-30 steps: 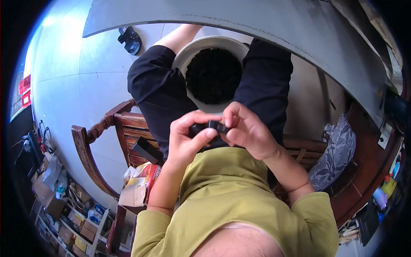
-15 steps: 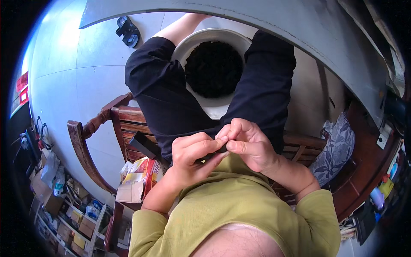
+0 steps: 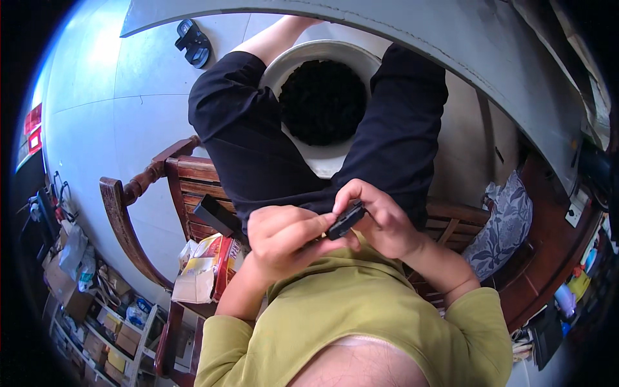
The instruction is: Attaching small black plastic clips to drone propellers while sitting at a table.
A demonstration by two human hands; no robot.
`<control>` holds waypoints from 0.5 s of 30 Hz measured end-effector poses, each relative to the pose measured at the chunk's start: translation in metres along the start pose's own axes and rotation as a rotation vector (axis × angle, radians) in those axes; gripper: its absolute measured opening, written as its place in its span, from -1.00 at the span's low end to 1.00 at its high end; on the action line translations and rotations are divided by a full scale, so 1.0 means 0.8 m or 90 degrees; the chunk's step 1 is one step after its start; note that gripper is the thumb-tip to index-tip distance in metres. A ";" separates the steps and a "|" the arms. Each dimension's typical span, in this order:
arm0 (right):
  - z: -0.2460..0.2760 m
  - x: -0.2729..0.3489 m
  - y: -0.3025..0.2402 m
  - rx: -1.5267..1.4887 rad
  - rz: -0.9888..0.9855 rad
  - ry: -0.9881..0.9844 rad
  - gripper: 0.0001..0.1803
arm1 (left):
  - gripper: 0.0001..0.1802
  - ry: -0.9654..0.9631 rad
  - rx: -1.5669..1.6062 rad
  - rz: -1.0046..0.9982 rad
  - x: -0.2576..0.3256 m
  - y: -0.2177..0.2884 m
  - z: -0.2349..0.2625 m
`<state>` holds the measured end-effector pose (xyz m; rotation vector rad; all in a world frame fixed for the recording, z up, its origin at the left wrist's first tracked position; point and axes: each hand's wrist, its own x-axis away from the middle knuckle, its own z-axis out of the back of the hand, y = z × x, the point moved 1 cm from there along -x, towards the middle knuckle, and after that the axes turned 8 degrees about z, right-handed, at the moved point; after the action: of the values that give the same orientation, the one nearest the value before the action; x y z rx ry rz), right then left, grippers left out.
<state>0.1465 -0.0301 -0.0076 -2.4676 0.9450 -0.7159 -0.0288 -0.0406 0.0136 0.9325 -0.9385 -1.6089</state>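
Note:
A small black piece (image 3: 346, 220), flat and plastic-looking, is held up over my lap. My left hand (image 3: 287, 238) grips its near end between thumb and fingers. From the other side, my right hand (image 3: 380, 219) pinches its far end, with the index finger curled over the top. I cannot make out its exact kind. Between my knees stands a white bucket (image 3: 320, 166), holding a heap of small black pieces (image 3: 322, 103) too dark to tell apart.
I sit on a slatted wooden bench (image 3: 193, 169). To my left on it lie a black oblong block (image 3: 218, 216) and an opened red and yellow carton (image 3: 200, 274). A grey tabletop edge (image 3: 387, 29) arches across the front. A patterned cushion (image 3: 500, 226) lies to my right.
The black piece, mostly hidden between my fingers before, now shows its broad face. My right thumb and fingers have shifted along it, and my left hand has turned slightly.

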 end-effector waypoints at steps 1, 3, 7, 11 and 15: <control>0.004 0.003 0.010 0.096 -0.002 0.045 -0.57 | -0.65 -0.004 -0.011 -0.013 -0.002 0.004 -0.003; 0.011 0.004 0.018 0.248 0.025 0.052 -0.78 | -0.65 -0.027 -0.053 -0.026 -0.006 0.011 -0.005; 0.005 0.006 0.001 0.006 -0.150 -0.034 -0.85 | -0.70 -0.112 -0.033 -0.043 -0.008 0.003 0.009; 0.009 0.009 -0.007 -0.010 -0.226 -0.165 -0.68 | -0.72 -0.211 -0.007 -0.104 -0.016 0.011 0.015; 0.002 0.015 -0.015 0.132 -0.196 -0.274 -0.74 | -0.74 -0.286 0.037 -0.156 -0.024 0.009 0.018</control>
<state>0.1609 -0.0298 0.0008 -2.4568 0.3211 -0.3257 -0.0353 -0.0218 0.0282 0.7585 -1.2164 -2.0614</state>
